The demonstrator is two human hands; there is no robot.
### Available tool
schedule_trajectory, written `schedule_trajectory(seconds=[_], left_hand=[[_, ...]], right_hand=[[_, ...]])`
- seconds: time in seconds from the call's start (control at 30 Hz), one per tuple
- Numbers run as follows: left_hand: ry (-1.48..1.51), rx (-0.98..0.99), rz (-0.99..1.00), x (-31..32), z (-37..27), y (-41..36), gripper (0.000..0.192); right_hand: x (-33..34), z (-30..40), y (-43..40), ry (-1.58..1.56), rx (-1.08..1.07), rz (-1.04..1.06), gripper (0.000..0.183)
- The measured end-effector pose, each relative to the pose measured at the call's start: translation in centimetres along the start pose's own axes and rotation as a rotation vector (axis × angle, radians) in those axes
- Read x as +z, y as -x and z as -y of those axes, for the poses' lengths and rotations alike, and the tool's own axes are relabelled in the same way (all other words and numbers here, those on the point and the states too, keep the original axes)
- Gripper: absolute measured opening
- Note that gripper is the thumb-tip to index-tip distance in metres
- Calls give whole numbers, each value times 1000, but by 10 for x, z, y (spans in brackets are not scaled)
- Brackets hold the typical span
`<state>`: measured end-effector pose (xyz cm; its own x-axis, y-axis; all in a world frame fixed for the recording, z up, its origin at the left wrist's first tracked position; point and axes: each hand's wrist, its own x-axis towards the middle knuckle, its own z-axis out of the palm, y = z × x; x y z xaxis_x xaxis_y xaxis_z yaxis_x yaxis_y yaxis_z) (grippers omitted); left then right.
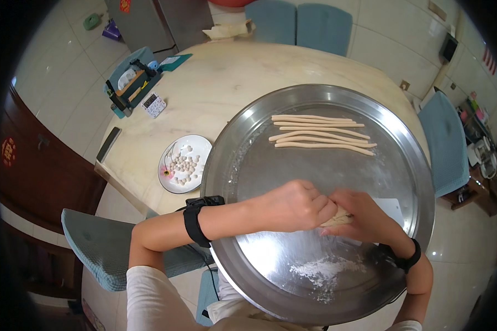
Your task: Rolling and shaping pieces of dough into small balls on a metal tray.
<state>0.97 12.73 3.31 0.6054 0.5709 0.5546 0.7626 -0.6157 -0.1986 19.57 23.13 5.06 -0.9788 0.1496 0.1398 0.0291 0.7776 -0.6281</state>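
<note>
A lump of pale dough (337,218) is gripped between my two hands above a large round metal tray (256,173). My left hand (300,205) is curled into a fist against the dough's left side. Around its right side wrap the fingers of my right hand (362,215), which hide part of it. Several thin dough ropes (323,136) lie side by side across the far part of the tray. White flour (325,271) is scattered on the near part. Partly behind my right hand lies a flat white scraper or card (391,211).
Left of the tray, a white plate (184,140) holds several small dough balls (184,165). A patterned timer (153,105) and a desk organizer (134,89) stand farther back on the table (232,66). Blue-covered chairs (443,145) surround it. A phone-like dark object (109,145) rests at the left edge.
</note>
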Motion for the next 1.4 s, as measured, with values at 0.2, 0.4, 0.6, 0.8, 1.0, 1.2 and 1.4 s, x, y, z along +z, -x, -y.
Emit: schedule_trajectory(seconds=[0.2,0.4,0.6,0.8,1.0,1.2,1.4], left_hand=[[166,5,-2,-7,3,4,13],[521,-393,67,-41,17,20,25],[1315,-1232,26,-50,31,36,35],[1756,-1353,65,-42,27,46,46],[2264,-1249,17,-41,25,38,57],[1866,-1158,124,-36,13,32,51],[1761,-1069,107,-34,6,37,33]], right_hand=[[-7,-1,3,-141,41,85,41],[-11,-24,11,-224,106,-56,30],[-20,-39,11,-236,190,-274,22],[-41,-61,17,-102,188,-348,24],[-80,-110,44,154,449,-537,36],[-87,-148,69,495,641,-585,42],[-86,-176,73,427,701,-515,45]])
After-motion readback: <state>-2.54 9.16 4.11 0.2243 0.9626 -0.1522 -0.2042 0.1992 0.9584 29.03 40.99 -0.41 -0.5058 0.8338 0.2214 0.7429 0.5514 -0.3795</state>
